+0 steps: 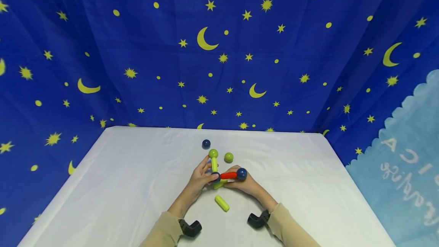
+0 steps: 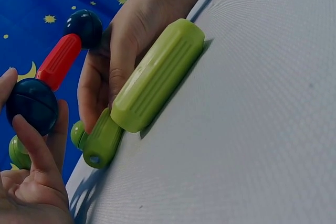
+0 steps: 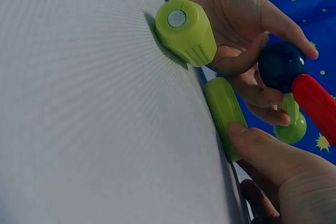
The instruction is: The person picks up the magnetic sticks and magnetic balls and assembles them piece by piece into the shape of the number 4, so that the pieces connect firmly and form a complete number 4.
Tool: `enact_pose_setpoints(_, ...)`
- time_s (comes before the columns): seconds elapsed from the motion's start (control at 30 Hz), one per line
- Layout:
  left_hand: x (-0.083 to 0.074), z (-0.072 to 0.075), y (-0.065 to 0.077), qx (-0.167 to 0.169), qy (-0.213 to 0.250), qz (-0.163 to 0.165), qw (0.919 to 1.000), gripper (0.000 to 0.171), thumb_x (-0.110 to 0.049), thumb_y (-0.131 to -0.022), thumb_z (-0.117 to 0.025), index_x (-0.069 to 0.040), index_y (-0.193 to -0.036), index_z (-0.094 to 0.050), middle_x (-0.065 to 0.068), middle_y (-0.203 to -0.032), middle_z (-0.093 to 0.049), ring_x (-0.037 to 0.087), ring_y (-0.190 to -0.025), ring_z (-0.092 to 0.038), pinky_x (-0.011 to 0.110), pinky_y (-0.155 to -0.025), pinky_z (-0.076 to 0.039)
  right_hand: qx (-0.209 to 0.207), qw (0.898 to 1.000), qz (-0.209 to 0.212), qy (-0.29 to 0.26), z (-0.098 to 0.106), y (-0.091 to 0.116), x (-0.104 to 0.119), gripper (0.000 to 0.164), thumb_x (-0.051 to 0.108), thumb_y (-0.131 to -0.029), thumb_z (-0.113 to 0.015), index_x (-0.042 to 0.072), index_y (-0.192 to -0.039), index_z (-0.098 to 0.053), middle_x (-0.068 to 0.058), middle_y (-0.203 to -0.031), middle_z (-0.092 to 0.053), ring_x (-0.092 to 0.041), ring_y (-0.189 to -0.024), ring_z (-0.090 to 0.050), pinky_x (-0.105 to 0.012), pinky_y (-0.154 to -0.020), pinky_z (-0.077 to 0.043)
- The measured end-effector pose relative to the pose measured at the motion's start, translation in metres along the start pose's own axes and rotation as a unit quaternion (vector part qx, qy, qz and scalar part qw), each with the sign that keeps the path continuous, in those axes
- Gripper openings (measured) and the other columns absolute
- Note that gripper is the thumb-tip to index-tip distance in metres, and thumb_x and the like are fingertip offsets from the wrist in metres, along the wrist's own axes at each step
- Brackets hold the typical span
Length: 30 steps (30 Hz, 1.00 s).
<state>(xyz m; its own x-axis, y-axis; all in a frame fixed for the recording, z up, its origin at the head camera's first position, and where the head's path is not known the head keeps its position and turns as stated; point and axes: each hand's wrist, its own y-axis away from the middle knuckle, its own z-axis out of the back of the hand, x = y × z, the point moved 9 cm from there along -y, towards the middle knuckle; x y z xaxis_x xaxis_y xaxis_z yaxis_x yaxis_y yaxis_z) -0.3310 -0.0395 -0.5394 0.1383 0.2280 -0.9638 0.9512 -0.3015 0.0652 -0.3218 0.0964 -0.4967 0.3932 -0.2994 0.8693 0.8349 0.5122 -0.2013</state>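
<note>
Tabletop [image 1: 302,186], head view: open to either side of left hand [image 1: 199,178] and right hand [image 1: 245,183]; loose blue ball [image 1: 206,144] and green ball [image 1: 228,157] sit toward the far edge, loose green rod [image 1: 221,203] nearer the wearer. Left wrist view: left hand pinches the joint ball [image 2: 32,106], red rod [image 2: 59,61] attached. Right wrist view: right hand pinches second green rod [image 3: 224,108], apart from the joint ball.

head cam: way up, looked down-forward
left wrist: close, faced right
right wrist: ditto, faced left
wrists shared: red rod [image 2: 59,61]
</note>
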Motion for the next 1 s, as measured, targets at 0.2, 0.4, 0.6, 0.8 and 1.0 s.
enact_pose_setpoints(0.2, -0.004, 0.000, 0.001, -0.002, 0.001, 0.002, 1.0000, 0.089, -0.003, -0.084, -0.065, -0.011, -0.154, -0.011, 0.020, -0.132, -0.045, 0.001, -0.068, -0.051, 0.016, -0.060, -0.042, -0.028, 0.998, 0.060, -0.017, 0.006, -0.003, -0.004, 0.026, 0.001, -0.077, -0.075, -0.001, -0.101, -0.068, -0.018, -0.096, -0.070, 0.002, -0.092, -0.060, -0.022, -0.090, -0.046)
enact_pose_setpoints(0.4, -0.004, 0.001, 0.001, -0.008, -0.004, 0.001, 1.0000, 0.088, -0.002, -0.084, -0.066, -0.010, -0.154, -0.012, 0.020, -0.129, -0.047, 0.001, -0.068, -0.052, 0.016, -0.060, -0.042, -0.071, 0.996, 0.054, 0.018, 0.017, 0.000, 0.007, 0.024, 0.003, -0.077, -0.074, -0.005, -0.099, -0.069, -0.018, -0.094, -0.071, -0.007, -0.090, -0.064, -0.023, -0.087, -0.048)
enact_pose_setpoints(0.6, -0.002, 0.000, 0.001, -0.009, -0.007, 0.007, 0.9999, 0.089, -0.003, -0.084, -0.066, -0.011, -0.154, -0.011, 0.023, -0.133, -0.044, 0.001, -0.069, -0.053, 0.016, -0.060, -0.043, -0.125, 0.990, -0.053, -0.042, 0.033, 0.003, -0.007, 0.024, -0.007, -0.077, -0.066, -0.009, -0.100, -0.068, -0.023, -0.099, -0.069, -0.010, -0.088, -0.063, -0.018, -0.082, -0.048)
enact_pose_setpoints(0.8, -0.004, 0.001, 0.001, -0.014, -0.006, 0.009, 0.9998, 0.089, -0.003, -0.082, -0.067, -0.011, -0.153, -0.014, 0.016, -0.125, -0.048, 0.002, -0.065, -0.051, 0.016, -0.059, -0.043, -0.178, 0.967, -0.128, -0.130, 0.045, 0.008, -0.028, 0.027, -0.002, -0.081, -0.068, -0.011, -0.106, -0.066, -0.024, -0.100, -0.066, -0.005, -0.075, -0.059, -0.017, -0.066, -0.047)
enact_pose_setpoints(1.0, -0.002, 0.003, 0.002, -0.020, -0.024, 0.015, 0.9994, 0.089, -0.005, -0.083, -0.068, -0.012, -0.153, -0.015, 0.016, -0.126, -0.049, 0.002, -0.064, -0.049, 0.018, -0.060, -0.043, -0.195, 0.959, -0.124, -0.165, 0.049, 0.009, -0.034, 0.029, -0.001, -0.085, -0.066, -0.015, -0.110, -0.062, -0.023, -0.101, -0.065, -0.004, -0.077, -0.061, -0.015, -0.071, -0.050)
